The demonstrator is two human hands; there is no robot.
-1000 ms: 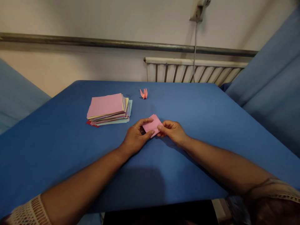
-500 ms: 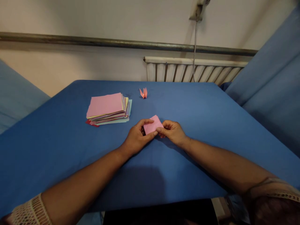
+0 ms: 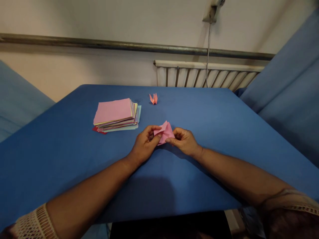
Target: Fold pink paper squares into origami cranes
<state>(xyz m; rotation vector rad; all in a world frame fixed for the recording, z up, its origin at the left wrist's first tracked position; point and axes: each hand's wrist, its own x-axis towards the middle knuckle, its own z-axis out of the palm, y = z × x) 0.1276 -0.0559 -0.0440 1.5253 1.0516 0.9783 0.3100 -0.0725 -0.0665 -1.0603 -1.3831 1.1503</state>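
A small folded piece of pink origami paper (image 3: 166, 132) is held between both hands, just above the blue table near its middle. My left hand (image 3: 146, 141) pinches its left side between thumb and fingers. At the paper's right corner, my right hand (image 3: 183, 140) grips with thumb and forefinger. The layers stand apart, with a flap raised at the top and a fold opening in the middle. Beyond the hands stands a small folded orange-pink paper figure (image 3: 154, 99) with pointed tips; it looks like an origami crane.
A stack of coloured paper sheets (image 3: 114, 113), pink on top, lies left of my hands. The blue-covered table (image 3: 211, 109) reaches back to a wall with a metal rail (image 3: 124, 45) and a radiator (image 3: 189, 64). Blue curtains (image 3: 294, 69) hang at both sides.
The pink paper was a flat folded square; now its layers are spread and a flap is lifted. My left thumb has moved left, away from the right thumb.
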